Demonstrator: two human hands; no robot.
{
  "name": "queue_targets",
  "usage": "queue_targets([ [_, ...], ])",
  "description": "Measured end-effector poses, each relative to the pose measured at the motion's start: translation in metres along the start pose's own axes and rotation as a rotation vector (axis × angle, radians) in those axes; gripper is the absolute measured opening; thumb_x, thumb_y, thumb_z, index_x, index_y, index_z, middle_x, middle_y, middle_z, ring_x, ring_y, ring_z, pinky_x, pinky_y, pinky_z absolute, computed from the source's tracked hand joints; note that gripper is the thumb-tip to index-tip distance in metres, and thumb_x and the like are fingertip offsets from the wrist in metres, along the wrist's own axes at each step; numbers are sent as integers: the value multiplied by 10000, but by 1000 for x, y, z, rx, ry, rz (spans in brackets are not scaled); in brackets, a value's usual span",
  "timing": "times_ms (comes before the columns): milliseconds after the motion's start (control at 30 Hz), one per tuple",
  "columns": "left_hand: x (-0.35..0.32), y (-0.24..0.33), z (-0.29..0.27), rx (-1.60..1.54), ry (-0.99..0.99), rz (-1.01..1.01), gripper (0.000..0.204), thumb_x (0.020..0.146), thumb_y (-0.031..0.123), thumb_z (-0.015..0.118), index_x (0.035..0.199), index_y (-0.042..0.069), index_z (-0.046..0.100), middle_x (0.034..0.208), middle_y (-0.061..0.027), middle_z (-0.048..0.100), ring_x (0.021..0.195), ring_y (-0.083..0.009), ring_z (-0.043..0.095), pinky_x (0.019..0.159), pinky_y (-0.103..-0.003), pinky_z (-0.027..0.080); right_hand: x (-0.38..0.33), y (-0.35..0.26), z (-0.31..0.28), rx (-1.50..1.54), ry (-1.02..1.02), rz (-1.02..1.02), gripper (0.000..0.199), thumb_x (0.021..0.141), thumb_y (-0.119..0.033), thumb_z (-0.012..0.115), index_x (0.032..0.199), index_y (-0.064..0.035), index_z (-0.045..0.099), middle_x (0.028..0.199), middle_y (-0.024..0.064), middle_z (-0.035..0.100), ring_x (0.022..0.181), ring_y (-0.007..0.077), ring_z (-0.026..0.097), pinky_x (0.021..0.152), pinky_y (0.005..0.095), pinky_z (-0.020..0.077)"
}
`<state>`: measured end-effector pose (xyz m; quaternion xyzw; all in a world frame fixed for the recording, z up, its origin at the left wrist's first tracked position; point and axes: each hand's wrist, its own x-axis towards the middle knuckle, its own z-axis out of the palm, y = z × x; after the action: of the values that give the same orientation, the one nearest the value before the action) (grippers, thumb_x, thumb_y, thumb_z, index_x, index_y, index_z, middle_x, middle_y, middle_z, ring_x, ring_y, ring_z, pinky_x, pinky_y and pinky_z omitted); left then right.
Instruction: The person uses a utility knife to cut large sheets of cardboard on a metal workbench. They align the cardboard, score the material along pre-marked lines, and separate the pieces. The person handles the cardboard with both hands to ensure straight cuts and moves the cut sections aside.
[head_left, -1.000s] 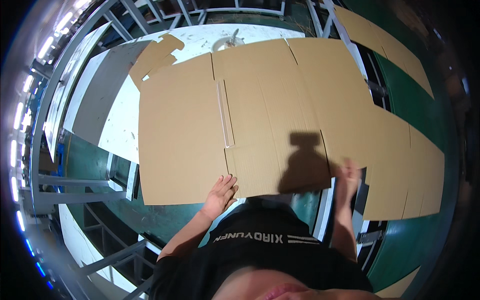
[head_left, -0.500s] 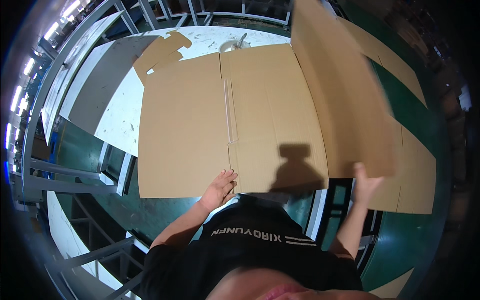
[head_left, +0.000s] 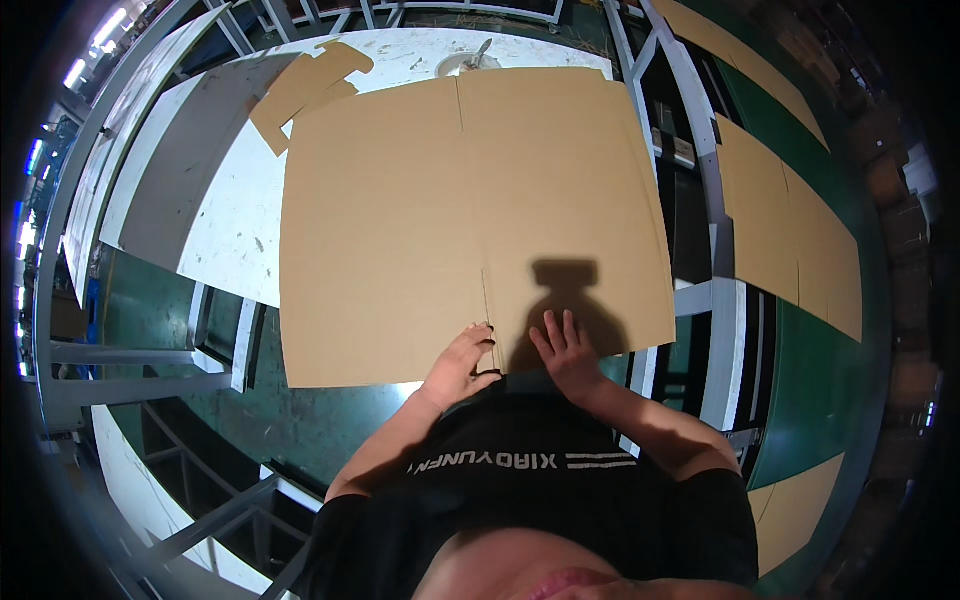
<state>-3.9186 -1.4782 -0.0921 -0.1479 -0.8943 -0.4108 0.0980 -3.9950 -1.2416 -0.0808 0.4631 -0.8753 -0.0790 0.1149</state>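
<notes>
A large brown cardboard carton [head_left: 400, 220] lies folded flat in front of me, with short slits at its far and near edges. My left hand [head_left: 462, 368] is at the near edge beside the slit, its fingers bent over the cardboard and its thumb at the edge. My right hand [head_left: 568, 358] rests flat on the cardboard to the right of that slit, fingers spread and holding nothing. A dark shadow [head_left: 568, 285] falls on the cardboard just beyond the right hand.
Under the carton is a white tabletop [head_left: 235, 215]. At its far side are a torn cardboard piece [head_left: 310, 88] and a bowl [head_left: 450, 66] with a utensil. Grey metal frames [head_left: 705, 180] stand around. More flat cardboard [head_left: 790, 230] lies at the right over green floor.
The raised right-hand panel has folded over leftward and now lies flat, covering the middle seam. My right hand has moved from the panel's near corner onto the cardboard. My left hand's fingers are more bent.
</notes>
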Motion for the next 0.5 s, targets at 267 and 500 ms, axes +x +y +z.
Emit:
queue_targets([
  [267, 7, -242, -190, 573, 387, -1125, 640, 828, 444, 581, 1222, -50, 481, 1219, -244, 519, 1144, -375, 482, 940, -462, 380, 109, 191, 48, 340, -13, 754, 802, 670, -463, 704, 1283, -15, 447, 1383, 258, 333, 1299, 441, 257, 1057, 544, 211],
  [500, 41, -325, -262, 190, 498, -1291, 664, 761, 543, 630, 945, -95, 642, 959, -222, 643, 879, -309, 619, 751, -410, 477, 176, 320, 85, 1142, 141, 955, 653, 567, -200, 843, 1101, 32, 547, 930, 135, 649, 861, 252, 628, 785, 364, 502],
])
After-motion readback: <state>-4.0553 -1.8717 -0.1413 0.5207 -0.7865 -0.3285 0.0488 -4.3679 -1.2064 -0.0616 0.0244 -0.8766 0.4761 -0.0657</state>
